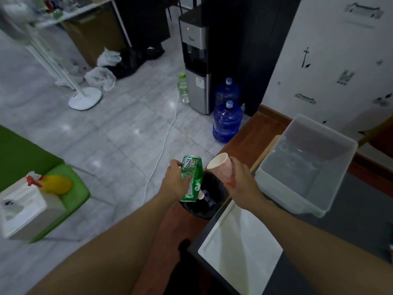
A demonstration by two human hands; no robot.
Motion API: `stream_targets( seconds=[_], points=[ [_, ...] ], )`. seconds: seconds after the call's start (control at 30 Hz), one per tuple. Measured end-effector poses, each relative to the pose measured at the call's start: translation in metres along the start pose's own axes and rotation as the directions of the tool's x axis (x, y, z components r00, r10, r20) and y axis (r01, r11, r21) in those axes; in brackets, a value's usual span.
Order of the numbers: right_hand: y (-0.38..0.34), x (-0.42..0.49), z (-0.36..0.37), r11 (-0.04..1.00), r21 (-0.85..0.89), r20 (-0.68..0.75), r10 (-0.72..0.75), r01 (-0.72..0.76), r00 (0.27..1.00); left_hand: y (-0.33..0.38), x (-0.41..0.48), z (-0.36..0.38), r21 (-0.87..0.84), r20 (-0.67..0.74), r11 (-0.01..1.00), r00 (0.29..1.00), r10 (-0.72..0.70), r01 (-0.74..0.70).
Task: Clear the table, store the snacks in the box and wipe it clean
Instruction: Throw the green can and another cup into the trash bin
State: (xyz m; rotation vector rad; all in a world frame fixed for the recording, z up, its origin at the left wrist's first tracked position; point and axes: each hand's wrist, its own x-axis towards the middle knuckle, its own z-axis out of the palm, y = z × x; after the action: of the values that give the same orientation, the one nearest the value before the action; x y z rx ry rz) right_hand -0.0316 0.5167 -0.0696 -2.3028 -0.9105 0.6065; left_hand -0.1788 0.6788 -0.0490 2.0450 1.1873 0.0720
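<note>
Grey marble floor [106,128], water dispenser [194,60], dim light.

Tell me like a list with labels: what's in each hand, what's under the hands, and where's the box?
left hand: grips a dented green can
right hand: holds a tilted paper cup
under the hands: black-lined bin with some rubbish already in it
box: clear plastic, open top, on the dark table
lid: white, lying flat on the table beside the box
</note>
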Motion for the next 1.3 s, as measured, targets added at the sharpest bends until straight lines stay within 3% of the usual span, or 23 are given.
stream_targets(
  seconds=[0.2,0.33,0.6,0.77,1.3],
  points=[
    [0.003,0.039,0.016,0.991,-0.109,0.095,0.087,-0.077,0.992,-0.02,0.051,0.015,0.061,0.09,0.998,0.995,-0.037,0.032],
    [0.008,0.068,0.038,0.961,-0.204,0.185,0.225,-0.186,0.957,-0.039,0.087,0.033,0.064,0.169,0.996,0.983,-0.071,0.061],
    [0.035,0.125,0.099,0.846,-0.42,0.339,0.481,-0.327,0.808,-0.094,0.153,0.091,0.115,0.327,0.978,0.923,-0.204,0.175],
    [0.058,0.149,0.14,0.783,-0.484,0.386,0.591,-0.391,0.708,-0.129,0.178,0.127,0.157,0.382,0.973,0.899,-0.216,0.167],
    [0.115,0.175,0.207,0.744,-0.497,0.358,0.645,-0.447,0.675,-0.176,0.222,0.202,0.216,0.496,0.953,0.817,-0.295,0.213]
  ],
)
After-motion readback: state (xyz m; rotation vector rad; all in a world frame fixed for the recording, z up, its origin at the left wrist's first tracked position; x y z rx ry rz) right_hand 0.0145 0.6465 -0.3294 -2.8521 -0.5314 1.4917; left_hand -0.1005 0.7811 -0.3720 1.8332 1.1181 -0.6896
